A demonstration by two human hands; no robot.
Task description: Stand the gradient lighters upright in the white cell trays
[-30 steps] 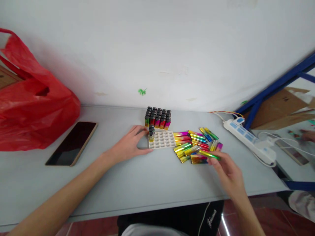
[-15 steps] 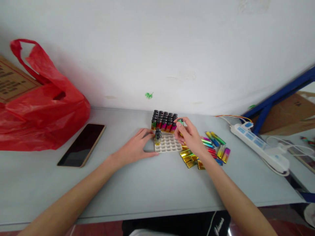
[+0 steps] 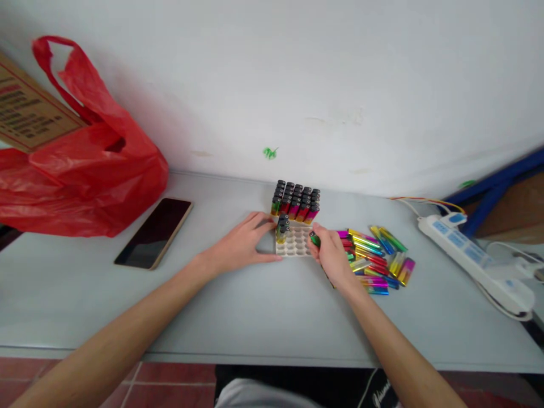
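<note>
Head view. Right grip (image 3: 332, 252) closed on a green-ended lighter (image 3: 314, 239), thumb and fingers pinched together; it is at the right side of the white pocketed tray (image 3: 297, 247), green end toward the pockets. Whether its foot touches a pocket, I can't tell from here. Left grip (image 3: 244, 243) spread wide around the tray's left edge, thumb tip by the near corner, fingers by a few black-topped lighters (image 3: 283, 229) upright in the left column. Just behind: a tight block of black-topped lighters (image 3: 295, 204), all standing. Right of the right grip: a loose heap of shiny lighters (image 3: 371, 259), lying flat.

Grey tabletop (image 3: 238, 317) against a scuffed white wall (image 3: 238, 85) with a green mark (image 3: 269, 153). Dark-screened phone (image 3: 153, 232) at left, red plastic bag (image 3: 97, 181) beyond it; white power strip (image 3: 476, 269) far right, near a blue frame (image 3: 497, 195). Reddish floor tiles (image 3: 170, 373) below.

Writing: printed lines on the cardboard box (image 3: 32, 113), too blurred to read; white script on dark cloth (image 3: 380, 394), illegible.
</note>
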